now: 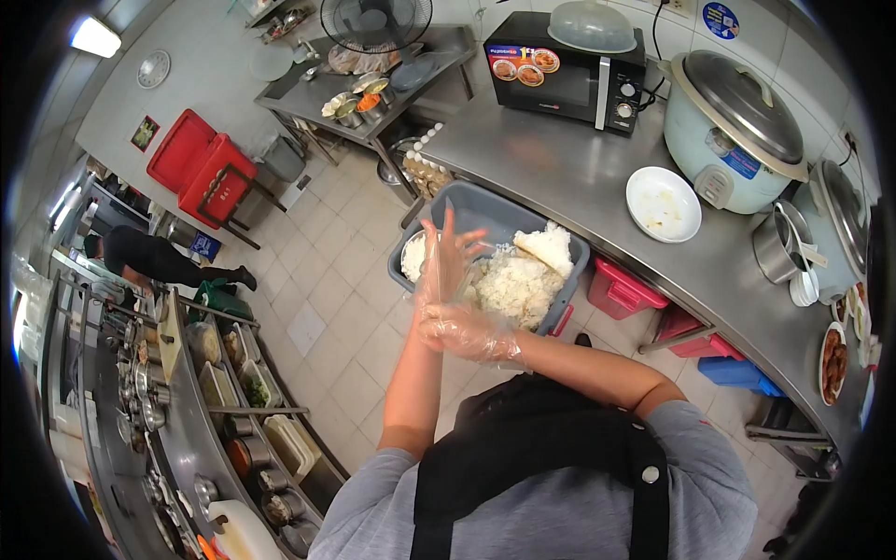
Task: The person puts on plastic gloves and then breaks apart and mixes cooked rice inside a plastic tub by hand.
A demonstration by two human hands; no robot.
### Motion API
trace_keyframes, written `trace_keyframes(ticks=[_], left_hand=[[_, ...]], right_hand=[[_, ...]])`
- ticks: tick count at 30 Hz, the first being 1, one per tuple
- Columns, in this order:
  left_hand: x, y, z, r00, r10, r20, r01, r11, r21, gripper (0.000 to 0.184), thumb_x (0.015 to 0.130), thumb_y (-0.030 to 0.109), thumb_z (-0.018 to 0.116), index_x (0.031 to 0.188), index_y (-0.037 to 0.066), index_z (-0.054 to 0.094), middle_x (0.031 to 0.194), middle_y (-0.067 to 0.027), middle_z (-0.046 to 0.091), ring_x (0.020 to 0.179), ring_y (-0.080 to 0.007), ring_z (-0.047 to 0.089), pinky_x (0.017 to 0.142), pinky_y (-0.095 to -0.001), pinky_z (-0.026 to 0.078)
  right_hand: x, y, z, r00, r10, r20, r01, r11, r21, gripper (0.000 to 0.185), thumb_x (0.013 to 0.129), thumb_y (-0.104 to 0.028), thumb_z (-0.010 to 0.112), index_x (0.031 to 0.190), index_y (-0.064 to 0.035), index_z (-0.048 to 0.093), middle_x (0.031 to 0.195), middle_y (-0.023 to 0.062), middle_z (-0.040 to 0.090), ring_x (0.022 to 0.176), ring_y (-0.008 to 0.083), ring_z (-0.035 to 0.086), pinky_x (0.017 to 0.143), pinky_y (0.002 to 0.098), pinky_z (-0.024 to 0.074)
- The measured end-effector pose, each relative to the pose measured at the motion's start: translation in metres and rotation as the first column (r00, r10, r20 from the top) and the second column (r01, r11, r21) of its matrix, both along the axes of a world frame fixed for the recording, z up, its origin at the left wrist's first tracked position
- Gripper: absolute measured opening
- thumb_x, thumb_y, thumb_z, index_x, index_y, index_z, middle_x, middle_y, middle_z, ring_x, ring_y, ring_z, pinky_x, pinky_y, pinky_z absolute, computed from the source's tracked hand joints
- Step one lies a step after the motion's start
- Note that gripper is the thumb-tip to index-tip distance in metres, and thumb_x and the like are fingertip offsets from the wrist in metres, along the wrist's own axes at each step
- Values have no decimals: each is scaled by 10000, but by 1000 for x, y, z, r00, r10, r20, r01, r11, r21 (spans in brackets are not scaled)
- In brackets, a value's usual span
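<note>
My left hand (448, 252) is raised with its fingers spread, inside a clear plastic glove (435, 280). My right hand (462, 331), also in a clear plastic glove, is closed around the left wrist, at the cuff of that glove. Behind both hands stands a grey plastic tub (504, 207). Cooked white rice (518, 285) fills much of it, with a larger clump (546, 247) on top. At the tub's left side, a round container of rice (413, 257) is partly hidden by my left hand.
The steel counter (551, 159) carries a microwave (565, 75), a rice cooker (733, 131), a white plate (663, 203) and a steel pot (779, 243). Red bins (623, 287) stand below it. At left, a person in black (154, 254) bends near shelves of food containers (252, 383).
</note>
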State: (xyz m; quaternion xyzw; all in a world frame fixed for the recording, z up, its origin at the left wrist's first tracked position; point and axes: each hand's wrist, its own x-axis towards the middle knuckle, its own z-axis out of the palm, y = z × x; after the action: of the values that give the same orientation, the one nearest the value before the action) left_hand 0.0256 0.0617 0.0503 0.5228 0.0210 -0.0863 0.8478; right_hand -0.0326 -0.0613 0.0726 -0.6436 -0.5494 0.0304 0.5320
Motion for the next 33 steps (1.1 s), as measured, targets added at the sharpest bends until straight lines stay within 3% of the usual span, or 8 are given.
trace_keyframes(ticks=[8,11,16,20,22,25,31,33], left_hand=[[2,-8,-12,979,178,-97,-197,948,-251,1008,714,889,180,1498,268,60,1547,-124,108,1364,-439,131,1007,-698,-56],[7,-4,-37,988,-19,-156,-53,897,-440,1015,724,882,154,1500,231,89,1544,-125,129,1385,-422,96,1054,-638,-51],[17,9,-132,970,173,-171,-110,938,328,1004,814,787,289,1471,39,163,1524,-148,194,1399,-322,159,1141,-416,80],[3,13,-248,994,85,-65,-62,953,295,829,864,605,491,1476,120,212,1509,-203,199,1392,-330,201,1135,-367,162],[3,-21,-248,979,14,-201,178,409,895,1014,725,609,660,1491,185,148,1509,-240,147,1386,-402,177,1126,-436,193],[-4,-73,-211,882,18,-470,465,122,877,1201,576,628,755,1493,286,60,1517,-253,52,1374,-490,91,1088,-572,199],[17,-105,-197,768,185,-613,618,34,785,1134,645,556,729,1489,295,19,1534,-201,-22,1369,-497,81,1045,-645,200],[15,-108,-219,808,173,-563,566,38,824,1138,636,524,746,1488,307,23,1530,-212,-25,1355,-533,58,1021,-678,205]], right_hand=[[-4,-2,-11,999,12,-49,-15,998,-56,77,739,-2,526,691,-61,511,776,101,507,715,318,546,621,394,442],[7,2,-29,997,25,-74,-29,999,-47,59,739,-18,525,702,-63,518,767,106,506,722,325,547,628,383,439],[48,-33,-80,957,-130,-259,-1,892,-451,100,801,-78,513,881,-80,572,939,134,539,938,309,538,816,387,446],[119,-79,-110,901,-408,-151,124,575,-809,424,733,-165,638,1143,-106,545,1150,169,466,1046,350,519,920,402,421],[141,-86,-156,931,-334,-146,61,538,-841,520,705,-208,677,1196,-122,527,1201,174,454,1101,367,493,959,420,392],[142,-85,-216,985,-172,-21,67,488,-870,695,659,-273,738,1294,-158,479,1317,185,402,1210,396,427,1026,456,333],[137,-76,-262,998,-59,-12,12,393,-919,782,736,-241,683,1427,-212,317,1448,155,306,1268,390,362,1045,459,333],[130,-79,-317,968,-246,-54,73,480,-874,699,781,-136,616,1410,-244,331,1458,131,283,1266,383,363,1047,455,342]])
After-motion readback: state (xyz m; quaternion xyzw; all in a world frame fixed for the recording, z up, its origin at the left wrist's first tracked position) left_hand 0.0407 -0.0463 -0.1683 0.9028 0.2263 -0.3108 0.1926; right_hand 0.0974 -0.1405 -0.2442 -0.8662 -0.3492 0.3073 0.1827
